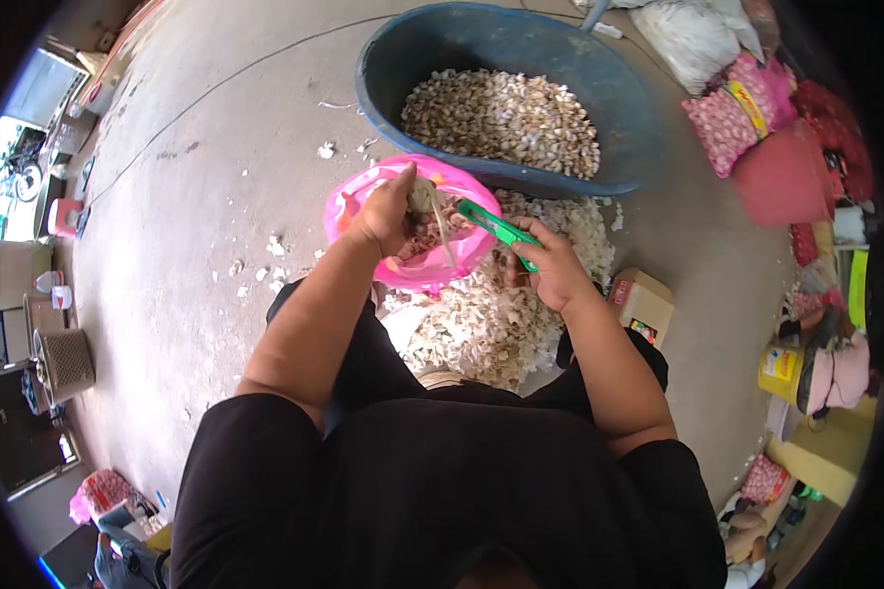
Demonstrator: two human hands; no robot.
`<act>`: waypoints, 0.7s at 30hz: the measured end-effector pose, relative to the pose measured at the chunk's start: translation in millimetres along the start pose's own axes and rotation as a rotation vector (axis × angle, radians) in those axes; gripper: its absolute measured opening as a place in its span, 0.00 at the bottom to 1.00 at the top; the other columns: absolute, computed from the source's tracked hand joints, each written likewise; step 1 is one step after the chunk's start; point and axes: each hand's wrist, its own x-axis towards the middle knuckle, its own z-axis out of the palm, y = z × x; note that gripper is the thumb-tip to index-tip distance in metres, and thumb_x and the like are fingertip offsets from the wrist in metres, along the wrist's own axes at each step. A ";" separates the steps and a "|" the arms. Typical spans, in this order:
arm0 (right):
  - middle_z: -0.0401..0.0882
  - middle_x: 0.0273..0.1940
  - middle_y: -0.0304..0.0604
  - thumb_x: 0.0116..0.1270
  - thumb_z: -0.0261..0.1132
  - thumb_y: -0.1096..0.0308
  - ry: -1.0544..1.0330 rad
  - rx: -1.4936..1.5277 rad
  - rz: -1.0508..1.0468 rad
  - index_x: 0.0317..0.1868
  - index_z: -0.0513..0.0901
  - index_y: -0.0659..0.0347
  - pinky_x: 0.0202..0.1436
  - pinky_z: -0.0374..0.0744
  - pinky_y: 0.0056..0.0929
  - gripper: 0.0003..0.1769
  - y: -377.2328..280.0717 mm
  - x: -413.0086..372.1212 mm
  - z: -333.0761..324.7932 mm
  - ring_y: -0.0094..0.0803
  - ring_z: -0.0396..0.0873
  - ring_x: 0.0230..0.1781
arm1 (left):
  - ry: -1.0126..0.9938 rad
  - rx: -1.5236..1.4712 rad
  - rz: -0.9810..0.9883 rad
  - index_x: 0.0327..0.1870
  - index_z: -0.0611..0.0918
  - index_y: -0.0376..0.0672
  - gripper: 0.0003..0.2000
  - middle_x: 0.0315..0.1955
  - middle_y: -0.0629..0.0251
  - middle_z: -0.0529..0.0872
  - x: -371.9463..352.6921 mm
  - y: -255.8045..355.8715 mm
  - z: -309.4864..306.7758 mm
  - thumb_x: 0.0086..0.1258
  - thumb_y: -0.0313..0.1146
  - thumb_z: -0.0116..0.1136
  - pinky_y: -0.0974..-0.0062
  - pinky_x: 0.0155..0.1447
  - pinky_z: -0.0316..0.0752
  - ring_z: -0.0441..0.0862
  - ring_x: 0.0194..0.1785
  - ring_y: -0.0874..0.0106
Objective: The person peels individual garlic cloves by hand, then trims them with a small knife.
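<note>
My left hand [391,210] is closed on a pale garlic bulb [423,196], over a pink basin [344,201]. A long pale strip hangs from the bulb. In my right hand [545,263] is a green-handled cutter [498,228], its front end pointing toward the bulb at the basin's right rim. Reddish cloves [424,236] lie inside the basin. Under and around it spreads a heap of whitish peels [491,329] between my legs. Beyond the basin stands a big blue tub [631,118] holding many loose cloves [506,113].
An open cardboard box [648,299] sits right of the peels. Farther right are pink net sacks [727,123], a white sack [686,44] and a red bucket [781,175]. A woven basket [64,363] stands far left. Parts of other people show at both lower corners.
</note>
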 end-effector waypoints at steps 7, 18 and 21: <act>0.71 0.22 0.37 0.64 0.54 0.71 0.223 -0.643 -0.538 0.54 0.69 0.58 0.22 0.70 0.19 0.17 -2.0 -75.7 18.5 0.18 0.70 0.19 | 0.022 0.234 0.547 0.36 0.68 0.40 0.19 0.25 0.69 0.71 -27.4 -41.2 54.4 0.70 0.49 0.34 0.82 0.29 0.67 0.69 0.27 0.80; 0.76 0.40 0.55 0.57 0.57 0.74 0.349 -1.172 -0.796 0.54 0.69 0.60 0.37 0.76 0.35 0.22 21.7 -101.6 35.4 0.49 0.76 0.37 | 0.122 0.414 0.837 0.34 0.67 0.37 0.16 0.24 0.64 0.71 5.5 -76.8 56.3 0.71 0.44 0.37 0.76 0.35 0.66 0.66 0.28 0.75; 0.77 0.35 0.53 0.56 0.58 0.71 0.142 -1.270 -0.417 0.54 0.69 0.55 0.33 0.74 0.40 0.22 12.6 -118.8 21.0 0.50 0.76 0.31 | 0.168 0.413 0.815 0.35 0.69 0.36 0.18 0.24 0.63 0.72 11.9 -80.6 55.6 0.70 0.45 0.37 0.76 0.34 0.66 0.67 0.28 0.74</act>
